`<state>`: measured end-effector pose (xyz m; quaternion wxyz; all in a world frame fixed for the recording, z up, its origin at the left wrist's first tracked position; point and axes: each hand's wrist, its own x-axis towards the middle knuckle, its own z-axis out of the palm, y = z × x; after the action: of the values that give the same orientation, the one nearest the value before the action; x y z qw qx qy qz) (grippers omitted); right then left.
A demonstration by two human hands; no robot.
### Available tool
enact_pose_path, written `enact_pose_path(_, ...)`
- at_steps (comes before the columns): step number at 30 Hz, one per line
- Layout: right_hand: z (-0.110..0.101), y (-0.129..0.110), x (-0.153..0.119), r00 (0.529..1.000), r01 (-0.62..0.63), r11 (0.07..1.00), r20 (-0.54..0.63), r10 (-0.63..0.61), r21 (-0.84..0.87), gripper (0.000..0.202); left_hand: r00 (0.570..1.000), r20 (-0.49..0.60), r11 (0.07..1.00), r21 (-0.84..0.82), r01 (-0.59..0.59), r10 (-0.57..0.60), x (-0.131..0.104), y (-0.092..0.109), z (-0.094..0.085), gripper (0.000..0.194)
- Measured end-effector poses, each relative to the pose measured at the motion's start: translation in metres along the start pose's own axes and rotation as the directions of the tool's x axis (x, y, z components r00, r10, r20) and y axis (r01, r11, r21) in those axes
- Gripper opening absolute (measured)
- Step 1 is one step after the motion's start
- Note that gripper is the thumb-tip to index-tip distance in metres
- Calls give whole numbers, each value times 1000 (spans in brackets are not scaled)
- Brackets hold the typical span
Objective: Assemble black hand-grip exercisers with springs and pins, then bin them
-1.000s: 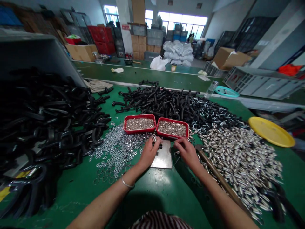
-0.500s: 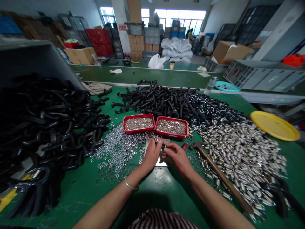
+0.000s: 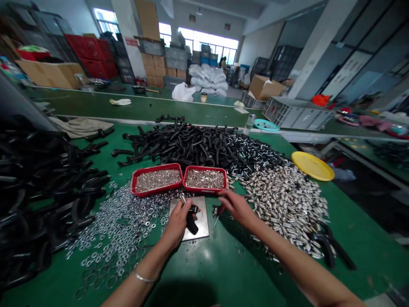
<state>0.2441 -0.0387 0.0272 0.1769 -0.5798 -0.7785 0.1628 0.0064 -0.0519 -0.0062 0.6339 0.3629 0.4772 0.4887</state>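
One green table [image 3: 198, 273], extending before me and out to both sides. One pile of black curved parts [image 3: 28, 204], heaped at my far left. One heap of smaller black parts [image 3: 191, 145], across the table ahead of both hands, mixed toward its right end with bright metal pins. One mound of silver cylinders [image 3: 287, 204], to the right of my right hand. One spread of metal washers [image 3: 121, 221], left of my left hand, larger thin rings at its near edge. Two red trays, left [image 3: 156, 192] and right [image 3: 204, 190], side by side just beyond my hands, each filled with small metal pieces. One yellow dish [image 3: 313, 166], round, beyond the mound on the right. One flat metal plate [image 3: 203, 226], between my hands and nearer the left. My left hand [image 3: 177, 219], fingers closed around a black handle [image 3: 192, 225]; this hangs out on the right side of that hand, over the plate, its lower end pointing toward me. My right hand [image 3: 236, 207], well apart from the handle, fingers bent; whether they grip anything I cannot tell. Below its fingertips, one small metal piece [image 3: 215, 210]. Smallest, one coiled metal piece [image 3: 183, 198], showing above my left thumb.
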Motion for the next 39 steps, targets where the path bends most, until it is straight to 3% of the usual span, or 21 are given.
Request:
enact_pose_path(2, -25, 40, 18, 966, -255, 942, -103, 238, -216, 33, 999, -32, 997, -71, 19, -22, 3, -1, 2, 44)
enact_pose_path(6, -52, 101, 60, 887, -461, 822, -195, 419, -335, 29, 999, -11, 997, -58, 49, -50, 2, -3, 11, 42)
enact_pose_path(9, -56, 119, 81, 839, -542, 752, -191, 510, -374, 23, 996, 49, 997, 24, 70, -71, -3, -4, 15, 42)
enact_pose_path(12, -59, 119, 84, 836, -542, 747, -157, 525, -385, 21, 996, 64, 998, 24, 61, -62, -7, -2, 14, 41)
enact_pose_path(15, -60, 101, 71, 855, -515, 770, -156, 495, -376, 31, 999, -1, 999, -9, 48, -48, -7, 2, 9, 42)
enact_pose_path(17, -55, 74, 54, 899, -438, 840, -129, 419, -321, 37, 998, -45, 999, -13, 34, -35, -5, 5, 7, 43)
enact_pose_path(18, -49, 56, 43, 935, -354, 897, -86, 344, -263, 37, 998, -55, 1000, -14, 23, -24, -4, 6, 7, 44)
enact_pose_path(20, -34, 15, 19, 999, -43, 999, 33, 43, 10, 29, 998, -55, 1000, 5, -4, 4, -4, 8, 9, 45)
enact_pose_path(22, -18, -26, -3, 978, 160, 967, 102, -183, 200, 22, 998, -47, 996, 84, -40, 44, -8, 11, 11, 44)
enact_pose_path(25, 1, -66, -19, 950, 256, 942, 125, -287, 217, 21, 991, 0, 956, 264, -129, 133, -17, 16, 10, 40)
enact_pose_path(28, 9, -79, -20, 942, 271, 951, 164, -294, 148, 20, 974, 31, 896, 384, -221, 226, -22, 21, 3, 36)
enact_pose_path(33, 9, -78, -18, 980, 169, 976, 86, -181, 134, 19, 971, -78, 900, 397, -179, 227, -25, 25, -8, 39)
enact_pose_path(36, 9, -80, -21, 978, 177, 977, 88, -188, 118, 18, 979, -9, 854, 491, -171, 202, -25, 22, -11, 43)
enact_pose_path(39, 15, -78, -18, 964, 221, 969, 127, -233, 107, 19, 966, 75, 759, 605, -240, 246, -17, 18, -14, 45)
